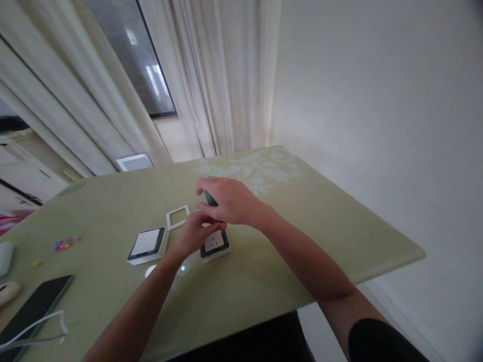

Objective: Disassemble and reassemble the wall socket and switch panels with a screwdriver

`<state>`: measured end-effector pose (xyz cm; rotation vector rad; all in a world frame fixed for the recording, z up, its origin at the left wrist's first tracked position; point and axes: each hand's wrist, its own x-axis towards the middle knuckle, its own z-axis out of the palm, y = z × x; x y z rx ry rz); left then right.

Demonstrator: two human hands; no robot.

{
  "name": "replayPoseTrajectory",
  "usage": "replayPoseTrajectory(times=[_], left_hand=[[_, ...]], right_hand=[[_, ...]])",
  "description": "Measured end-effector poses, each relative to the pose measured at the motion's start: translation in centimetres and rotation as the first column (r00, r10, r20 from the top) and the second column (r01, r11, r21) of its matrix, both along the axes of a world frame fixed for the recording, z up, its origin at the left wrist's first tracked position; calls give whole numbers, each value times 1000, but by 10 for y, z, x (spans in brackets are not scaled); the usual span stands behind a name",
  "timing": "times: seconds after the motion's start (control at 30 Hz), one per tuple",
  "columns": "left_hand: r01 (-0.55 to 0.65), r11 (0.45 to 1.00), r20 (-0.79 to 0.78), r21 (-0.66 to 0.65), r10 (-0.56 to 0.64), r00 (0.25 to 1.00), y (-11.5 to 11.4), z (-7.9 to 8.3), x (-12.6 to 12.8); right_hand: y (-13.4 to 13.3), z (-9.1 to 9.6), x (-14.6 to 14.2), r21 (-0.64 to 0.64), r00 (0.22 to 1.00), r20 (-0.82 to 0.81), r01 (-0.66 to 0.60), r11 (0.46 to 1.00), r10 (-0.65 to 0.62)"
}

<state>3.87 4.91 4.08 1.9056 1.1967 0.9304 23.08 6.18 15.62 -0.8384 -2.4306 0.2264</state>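
Note:
A white wall socket point(214, 242) with a dark surround lies face up on the table, its upper part covered by my hands. Over its far edge, my right hand point(236, 201) is closed around a green-handled screwdriver point(211, 199) held roughly upright; the shaft is hidden. My left hand point(193, 234) is just below, thumb and fingers pinched together at the socket's far side. What lies between those fingertips cannot be made out. Beside the left wrist sit a white wall switch point(146, 243) in a box and an empty white cover frame point(169, 221).
The green-covered table point(271, 271) meets a white wall on the right. At left lie small colourful pieces point(62, 244), a dark phone point(35, 306) and a white cable point(33, 324). A round white object point(150, 271) is partly behind my left forearm. Curtains point(226, 75) hang beyond.

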Motion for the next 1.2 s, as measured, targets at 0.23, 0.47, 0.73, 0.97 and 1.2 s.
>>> replayPoseTrajectory(times=[0.23, 0.47, 0.73, 0.97, 1.2], left_hand=[[107, 994, 20, -38, -106, 994, 0, -1, -2], [37, 999, 12, -37, -36, 999, 0, -8, 2], [-70, 997, -98, 13, 71, 993, -8, -3, -2], [31, 999, -257, 24, -24, 966, -36, -26, -41], [-59, 998, -133, -12, 57, 989, -46, -50, -30]], right_hand=[[-1, 1, 1, 3, 1000, 4, 24, 1000, -24], [-3, 1, 0, 27, 997, 45, 54, 998, -55], [-1, 0, 1, -41, 1000, 4, 13, 999, -12], [0, 7, 9, -3, 978, -204, 34, 999, -34], [-1, -20, -23, -58, 982, -138, -137, 989, 128]])
